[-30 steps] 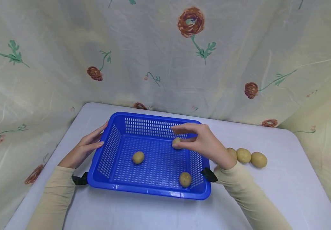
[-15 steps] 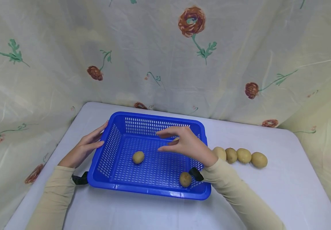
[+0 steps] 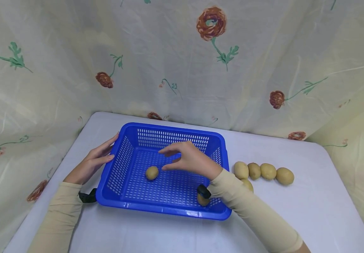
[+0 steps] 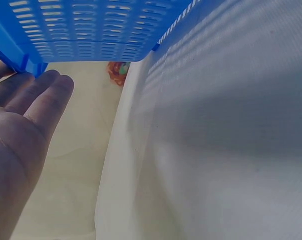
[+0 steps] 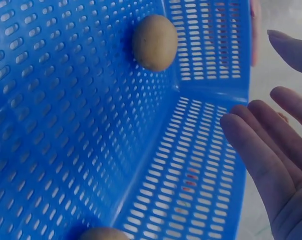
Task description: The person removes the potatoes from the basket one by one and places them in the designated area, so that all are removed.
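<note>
Hands (image 3: 186,162) at blue basket (image 3: 169,211)

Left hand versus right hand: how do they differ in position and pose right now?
The left hand rests against the outer left rim of the blue plastic basket; the right hand hovers inside it, near a small tan potato. The left lies flat, the right loosely curved. Both hold nothing.
</note>
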